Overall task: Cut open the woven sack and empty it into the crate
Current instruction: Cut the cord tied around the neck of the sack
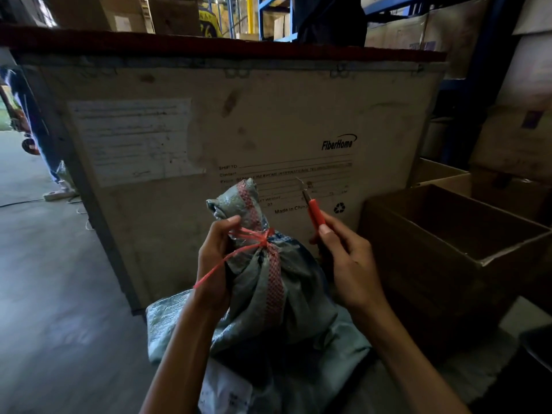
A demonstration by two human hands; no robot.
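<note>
At lower centre the grey-green woven sack [268,294] stands tied shut with red string [254,237]. Its base is lost behind the forearms and the bottom edge. The left hand [213,264] grips its neck at the knot. The right hand [346,261] pinches a red-handled cutter [315,212] just right of the sack's top, the blade too thin to make out. Behind rises the plywood crate [239,115], its inside hidden.

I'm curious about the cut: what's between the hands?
The neck of the sack, tied with red string, between left hand and right hand, in the head view.
</note>
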